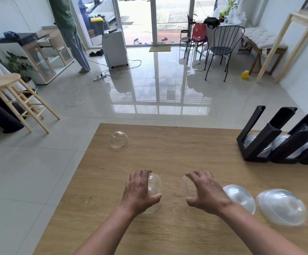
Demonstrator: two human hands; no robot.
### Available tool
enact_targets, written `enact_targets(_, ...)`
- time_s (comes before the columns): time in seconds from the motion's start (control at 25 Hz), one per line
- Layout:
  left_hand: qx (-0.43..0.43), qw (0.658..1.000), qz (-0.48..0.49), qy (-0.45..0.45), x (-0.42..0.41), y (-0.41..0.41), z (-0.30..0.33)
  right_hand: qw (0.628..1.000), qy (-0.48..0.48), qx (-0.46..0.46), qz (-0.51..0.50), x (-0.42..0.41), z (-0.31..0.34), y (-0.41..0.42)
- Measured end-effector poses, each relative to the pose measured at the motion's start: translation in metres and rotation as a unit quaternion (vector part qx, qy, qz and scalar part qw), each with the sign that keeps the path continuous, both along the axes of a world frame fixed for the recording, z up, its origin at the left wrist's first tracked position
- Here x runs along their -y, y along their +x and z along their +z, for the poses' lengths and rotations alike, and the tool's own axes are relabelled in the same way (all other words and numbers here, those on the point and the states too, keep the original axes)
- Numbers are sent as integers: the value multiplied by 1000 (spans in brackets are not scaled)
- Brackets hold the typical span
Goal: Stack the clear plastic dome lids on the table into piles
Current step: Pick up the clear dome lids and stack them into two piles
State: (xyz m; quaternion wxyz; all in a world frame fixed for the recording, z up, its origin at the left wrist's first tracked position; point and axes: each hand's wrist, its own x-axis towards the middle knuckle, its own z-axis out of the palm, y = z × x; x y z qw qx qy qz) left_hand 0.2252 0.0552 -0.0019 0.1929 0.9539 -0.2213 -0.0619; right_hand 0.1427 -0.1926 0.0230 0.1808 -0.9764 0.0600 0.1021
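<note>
The clear plastic dome lids are thin and see-through, each with a round rim and a small raised centre. On the light brown wooden table (177, 150), the left hand (140, 190) is wrapped around clear lids (154, 190) that stand on edge; at least 2 seem to be nested there, with the thumb under them and the fingers curled over the top. The right hand (204, 192) holds 1 more tilted clear lid (185, 184) by its rim, with the fingers spread and bent and the thumb low. The 2 hands are near each other with a gap of bare table between them. Just right of the right wrist lies a pile of lids (240, 196), and beside it a second, slightly blurred pile (282, 207). A single lid (118, 139) lies far away, near the table's left far edge. More lids sit in a black plastic rack (271, 142) at the far right.
</note>
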Motion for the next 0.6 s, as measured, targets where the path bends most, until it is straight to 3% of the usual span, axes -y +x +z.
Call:
enact_targets(0.24,39,998,-28,-36,26,0,19,998,-4,58,-25,19,29,4)
enact_targets(0.6,24,985,-142,-100,122,-40,29,980,-12,109,-165,113,64,-65)
